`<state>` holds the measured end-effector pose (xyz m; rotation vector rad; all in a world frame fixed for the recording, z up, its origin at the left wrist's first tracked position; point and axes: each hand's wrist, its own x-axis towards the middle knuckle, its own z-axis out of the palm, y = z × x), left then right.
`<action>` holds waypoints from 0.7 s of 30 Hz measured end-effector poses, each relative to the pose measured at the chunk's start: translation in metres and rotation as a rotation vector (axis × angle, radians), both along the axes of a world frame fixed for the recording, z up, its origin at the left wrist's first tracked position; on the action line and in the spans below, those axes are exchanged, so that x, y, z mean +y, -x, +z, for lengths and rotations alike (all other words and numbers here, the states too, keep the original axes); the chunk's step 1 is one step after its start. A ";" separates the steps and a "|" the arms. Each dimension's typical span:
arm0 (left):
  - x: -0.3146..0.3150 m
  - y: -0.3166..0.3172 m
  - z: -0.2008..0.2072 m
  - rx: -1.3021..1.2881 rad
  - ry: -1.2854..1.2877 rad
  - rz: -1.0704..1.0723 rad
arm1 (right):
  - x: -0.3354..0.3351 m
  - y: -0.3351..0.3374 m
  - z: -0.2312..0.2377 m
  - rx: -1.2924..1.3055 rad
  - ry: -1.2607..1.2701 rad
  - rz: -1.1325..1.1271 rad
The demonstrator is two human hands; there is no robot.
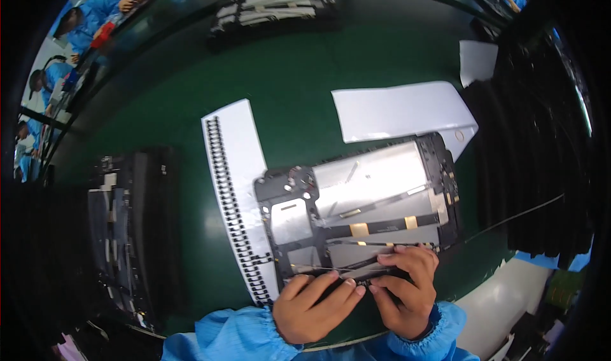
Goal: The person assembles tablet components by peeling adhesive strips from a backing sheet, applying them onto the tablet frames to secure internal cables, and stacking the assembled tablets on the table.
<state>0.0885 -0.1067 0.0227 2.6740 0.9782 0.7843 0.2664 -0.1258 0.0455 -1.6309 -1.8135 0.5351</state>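
A tablet-like black housing (375,189) lies tilted on the table, a broad silver plate and black flex strips with gold pads showing on its inner face. Along its near edge runs a thin pale cable (350,269). My left hand (315,307) is closed at that edge, its fingertips pressed beside the cable. Just to the right, my right hand (407,291) grips the same edge with curled fingers, one fingertip near the cable. Whether either hand pinches the cable itself is hidden by the fingers.
A white sheet with rows of small black pieces (235,189) lies left of the housing, a folded white sheet (401,110) beyond it. Stacked black trays (153,234) stand left, dark stacks (528,170) right, another loaded tray (273,11) at the back. People in blue sit far left.
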 end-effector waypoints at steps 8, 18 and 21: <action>0.003 0.004 0.010 -0.031 0.121 -0.053 | 0.002 0.009 0.005 -0.083 -0.109 0.015; 0.000 0.080 -0.001 0.036 0.224 0.444 | 0.027 0.122 0.010 -0.287 -0.206 0.052; -0.001 0.080 -0.011 0.031 0.220 0.438 | 0.034 0.132 -0.011 -0.438 -0.182 0.047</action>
